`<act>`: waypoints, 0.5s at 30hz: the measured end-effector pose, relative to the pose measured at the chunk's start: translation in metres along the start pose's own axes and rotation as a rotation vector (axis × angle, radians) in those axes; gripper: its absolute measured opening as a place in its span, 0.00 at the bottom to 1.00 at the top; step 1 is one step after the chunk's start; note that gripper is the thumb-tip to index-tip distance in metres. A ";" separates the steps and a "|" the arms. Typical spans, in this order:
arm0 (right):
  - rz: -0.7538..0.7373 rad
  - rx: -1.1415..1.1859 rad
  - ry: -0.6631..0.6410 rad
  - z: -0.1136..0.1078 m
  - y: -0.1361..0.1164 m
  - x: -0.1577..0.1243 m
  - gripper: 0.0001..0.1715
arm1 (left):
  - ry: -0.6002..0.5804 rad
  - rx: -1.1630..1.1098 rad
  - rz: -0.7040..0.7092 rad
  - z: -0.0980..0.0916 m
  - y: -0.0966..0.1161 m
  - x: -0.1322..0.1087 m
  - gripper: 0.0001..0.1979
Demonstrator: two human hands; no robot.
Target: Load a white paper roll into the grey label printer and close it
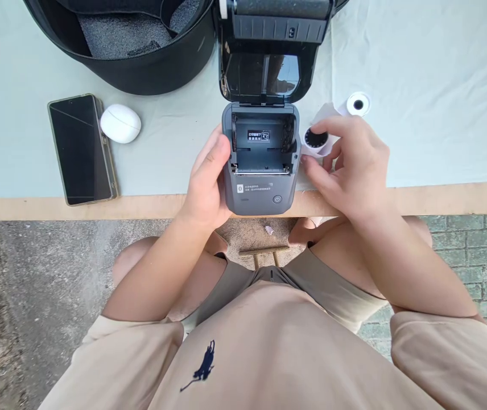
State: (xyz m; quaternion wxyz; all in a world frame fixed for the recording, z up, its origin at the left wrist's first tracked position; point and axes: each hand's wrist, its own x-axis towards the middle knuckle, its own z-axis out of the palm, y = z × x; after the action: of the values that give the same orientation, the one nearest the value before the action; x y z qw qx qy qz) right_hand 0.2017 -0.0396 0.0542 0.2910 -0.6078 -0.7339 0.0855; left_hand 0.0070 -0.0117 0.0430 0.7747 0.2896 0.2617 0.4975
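A grey portable label printer (262, 191) lies at the table's front edge, its dark lid (268, 71) hinged back and its paper bay bare. My left hand (209, 176) grips the printer's left side, thumb on the rim. Just right of the printer, my right hand (350, 156) pinches a white paper roll (312, 149) with a black core between thumb and forefinger. A loose flap of paper stands up behind that roll. Beyond my right hand rests a second small white roll (360, 101).
A black zippered case (141, 77) with grey foam inside stands open at the back left. Left of the printer lie a phone (82, 151) and a white rounded earbud-type case (120, 123). The pale-covered table (440, 114) ends in a wooden edge above my knees.
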 end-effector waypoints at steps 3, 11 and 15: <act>0.095 0.412 0.062 -0.005 -0.002 -0.003 0.25 | 0.024 0.035 -0.015 0.000 0.000 0.000 0.14; 0.472 1.326 -0.296 -0.021 -0.003 -0.001 0.22 | -0.037 0.008 -0.039 -0.001 0.001 0.000 0.16; 0.497 1.361 -0.240 -0.021 -0.010 -0.003 0.23 | -0.042 0.007 -0.028 -0.002 0.001 0.000 0.16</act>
State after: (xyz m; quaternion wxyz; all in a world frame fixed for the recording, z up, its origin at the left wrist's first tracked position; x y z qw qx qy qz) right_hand 0.2049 -0.0498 0.0748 0.4936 -0.4276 -0.3857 0.6517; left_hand 0.0055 -0.0109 0.0421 0.7858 0.2990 0.2513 0.4795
